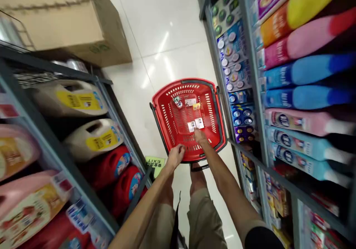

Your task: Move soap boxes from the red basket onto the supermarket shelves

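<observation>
A red plastic shopping basket with black handles stands on the floor in front of my legs. My right hand reaches over its near side, fingers pinched at the lower edge of a small white packet; a second white packet is right beside it. At the near left rim is my left hand, its fingers curled together with nothing visible in them. Deeper in the basket lie a shiny green-and-red wrapped item, another white packet and a small yellow item.
On the left, a grey shelf holds large detergent jugs. The right shelf carries colourful bottles and blue packs. A big cardboard box stands at the upper left. A green exit sign marks the white tiled floor.
</observation>
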Available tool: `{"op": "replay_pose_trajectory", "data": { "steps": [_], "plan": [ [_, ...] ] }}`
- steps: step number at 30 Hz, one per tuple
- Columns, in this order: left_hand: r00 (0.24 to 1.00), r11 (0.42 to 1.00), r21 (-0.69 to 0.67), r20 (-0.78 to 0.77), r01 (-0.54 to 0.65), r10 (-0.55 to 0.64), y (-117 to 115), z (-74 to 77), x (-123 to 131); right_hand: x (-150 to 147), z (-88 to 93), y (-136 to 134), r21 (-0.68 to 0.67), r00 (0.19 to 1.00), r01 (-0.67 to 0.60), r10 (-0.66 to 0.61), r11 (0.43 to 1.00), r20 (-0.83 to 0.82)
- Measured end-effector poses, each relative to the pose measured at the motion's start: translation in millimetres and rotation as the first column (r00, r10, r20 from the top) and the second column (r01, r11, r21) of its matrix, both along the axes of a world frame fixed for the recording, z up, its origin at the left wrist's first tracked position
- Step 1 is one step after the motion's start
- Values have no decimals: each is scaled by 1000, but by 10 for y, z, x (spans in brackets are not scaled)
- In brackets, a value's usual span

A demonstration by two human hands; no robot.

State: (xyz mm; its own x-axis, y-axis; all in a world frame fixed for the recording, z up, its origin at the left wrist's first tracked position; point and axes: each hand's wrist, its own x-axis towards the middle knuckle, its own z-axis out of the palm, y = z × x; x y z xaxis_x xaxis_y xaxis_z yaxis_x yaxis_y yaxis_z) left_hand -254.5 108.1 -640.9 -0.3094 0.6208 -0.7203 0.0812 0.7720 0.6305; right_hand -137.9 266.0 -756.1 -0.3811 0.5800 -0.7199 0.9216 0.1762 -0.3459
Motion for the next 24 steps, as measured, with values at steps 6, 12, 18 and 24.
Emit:
{"op": "replay_pose_trajectory", "data": {
  "steps": [6,12,18,24],
  "plan": [
    [993,993,35,-18,114,-114,26,-566,70,-283,-1060,30,31,978,-197,199,980,-58],
    [979,979,34,-41,202,-200,-21,-571,112,-749,-1392,414,130,947,-273,290,953,-140],
    [970,971,27,-63,238,-236,93,-532,120,-1479,-1671,1228,381,941,-291,334,878,-53],
    [982,983,-70,-67,172,-177,165,-537,117,-1432,-1824,1431,403,961,-264,273,876,37]
  ]
}}
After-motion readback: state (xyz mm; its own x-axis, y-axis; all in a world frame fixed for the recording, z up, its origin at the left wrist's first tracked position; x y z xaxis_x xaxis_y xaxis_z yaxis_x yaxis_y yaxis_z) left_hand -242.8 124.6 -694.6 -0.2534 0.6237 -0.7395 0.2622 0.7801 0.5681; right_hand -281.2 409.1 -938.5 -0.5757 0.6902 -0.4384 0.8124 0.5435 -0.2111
